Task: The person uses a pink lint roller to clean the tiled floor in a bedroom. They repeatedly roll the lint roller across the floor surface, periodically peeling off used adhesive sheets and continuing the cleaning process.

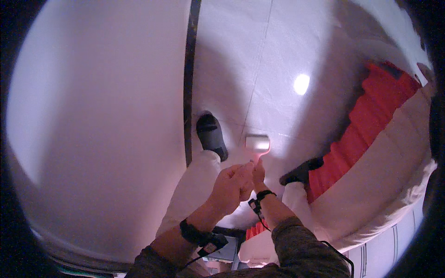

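A lint roller [257, 143] with a white cylinder and a pink-red frame points away from me, above the tiled floor. My right hand [258, 172] is closed round its handle. Just left of it, and nearer the camera, my left hand [233, 184] has its fingers bent together beside the handle's end; whether it also grips the roller is hidden by the fingers. Both wrists carry black straps with small cabled devices.
A pale wall [114, 104] with a dark baseboard [189, 69] runs along the left. My dark slippers [211, 135] stand on the glossy floor [264, 87]. On the right is a bed or sofa with a red pleated skirt [354, 132] and a pale cover [375, 170].
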{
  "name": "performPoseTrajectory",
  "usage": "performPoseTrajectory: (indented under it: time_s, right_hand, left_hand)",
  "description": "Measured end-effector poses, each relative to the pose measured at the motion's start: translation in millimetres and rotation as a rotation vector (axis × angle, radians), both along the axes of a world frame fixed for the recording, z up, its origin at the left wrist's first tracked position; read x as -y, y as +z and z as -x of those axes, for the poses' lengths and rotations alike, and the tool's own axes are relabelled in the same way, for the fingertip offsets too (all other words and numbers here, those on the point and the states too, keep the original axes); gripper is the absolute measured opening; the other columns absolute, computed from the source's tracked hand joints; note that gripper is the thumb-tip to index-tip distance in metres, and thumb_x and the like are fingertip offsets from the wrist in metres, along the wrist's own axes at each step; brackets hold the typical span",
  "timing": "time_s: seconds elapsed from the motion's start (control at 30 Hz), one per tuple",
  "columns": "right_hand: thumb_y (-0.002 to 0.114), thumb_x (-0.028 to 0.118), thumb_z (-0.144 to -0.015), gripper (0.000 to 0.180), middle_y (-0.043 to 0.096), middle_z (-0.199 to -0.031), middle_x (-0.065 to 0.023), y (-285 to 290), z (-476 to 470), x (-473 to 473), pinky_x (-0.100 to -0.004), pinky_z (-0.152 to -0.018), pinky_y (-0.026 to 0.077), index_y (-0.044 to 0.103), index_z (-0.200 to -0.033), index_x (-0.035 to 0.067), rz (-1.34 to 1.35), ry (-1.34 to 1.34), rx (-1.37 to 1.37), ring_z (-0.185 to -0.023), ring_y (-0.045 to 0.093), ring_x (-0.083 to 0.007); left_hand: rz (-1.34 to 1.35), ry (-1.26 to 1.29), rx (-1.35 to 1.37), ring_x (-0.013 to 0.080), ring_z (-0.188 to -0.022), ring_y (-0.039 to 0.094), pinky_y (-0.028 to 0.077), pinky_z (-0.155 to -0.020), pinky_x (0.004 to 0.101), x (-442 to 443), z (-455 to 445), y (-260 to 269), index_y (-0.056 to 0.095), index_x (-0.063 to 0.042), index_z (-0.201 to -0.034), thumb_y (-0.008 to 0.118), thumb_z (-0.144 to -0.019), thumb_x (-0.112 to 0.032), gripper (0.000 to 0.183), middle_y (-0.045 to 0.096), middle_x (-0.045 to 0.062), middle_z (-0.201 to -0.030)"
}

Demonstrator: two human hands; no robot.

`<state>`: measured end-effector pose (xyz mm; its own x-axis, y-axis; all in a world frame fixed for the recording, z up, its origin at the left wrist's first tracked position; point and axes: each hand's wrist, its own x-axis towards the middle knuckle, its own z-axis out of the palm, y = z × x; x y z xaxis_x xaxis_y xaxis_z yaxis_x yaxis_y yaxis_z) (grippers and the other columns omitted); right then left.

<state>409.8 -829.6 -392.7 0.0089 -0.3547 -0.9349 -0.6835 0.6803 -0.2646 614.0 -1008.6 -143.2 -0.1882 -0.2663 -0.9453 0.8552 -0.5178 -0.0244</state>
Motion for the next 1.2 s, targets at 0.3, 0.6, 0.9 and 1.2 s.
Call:
performPoseTrajectory:
  time_s: [0.3, 0.6, 0.9, 1.2]
  right_hand:
    - [0.036, 0.046, -0.093, 0.05, 0.06, -0.098, -0.0278, -28, -215, 462, -0.0503, -0.076, 0.047, 0.048, -0.112, 0.002, 0.921, 0.413, 0.171, -0.091, 0.058, -0.0442]
    - [0.036, 0.035, -0.097, 0.045, 0.048, -0.119, -0.0252, -36, -131, 261, -0.0455, -0.081, 0.047, 0.037, -0.132, 0.008, 1.117, 0.263, 0.199, -0.099, 0.054, -0.0417]
    - [0.046, 0.026, -0.093, 0.042, 0.048, -0.124, -0.0246, 59, -12, 74, -0.0406, -0.083, 0.047, 0.042, -0.128, 0.003, 0.273, 0.14, 0.167, -0.106, 0.052, -0.039]
    - [0.039, 0.035, -0.094, 0.043, 0.058, -0.102, -0.0287, -18, -329, 482, -0.0462, -0.083, 0.045, 0.046, -0.111, -0.004, 0.593, -0.319, 0.567, -0.098, 0.055, -0.0432]
  left_hand:
    - [0.044, 0.079, 0.052, 0.0069, -0.041, 0.024, 0.017, -0.037, 0.024, 13, -8, 10, 0.035, -0.015, -0.061, 0.052, -0.093, -0.03, 0.04, 0.026, -0.005, -0.052]
    - [0.056, 0.056, 0.117, 0.0061, -0.04, 0.023, 0.016, -0.037, 0.0241, 8, 4, 13, 0.037, -0.014, -0.063, 0.051, -0.094, -0.029, 0.038, 0.026, -0.005, -0.051]
    - [0.102, 0.041, 0.104, 0.0064, -0.041, 0.027, 0.017, -0.036, 0.0229, 12, -18, 2, 0.034, -0.016, -0.064, 0.05, -0.094, -0.03, 0.037, 0.028, -0.005, -0.053]
    - [0.071, 0.125, 0.188, 0.0064, -0.04, 0.024, 0.017, -0.037, 0.0237, 5, -51, 3, 0.037, -0.015, -0.065, 0.051, -0.094, -0.029, 0.035, 0.028, -0.005, -0.052]
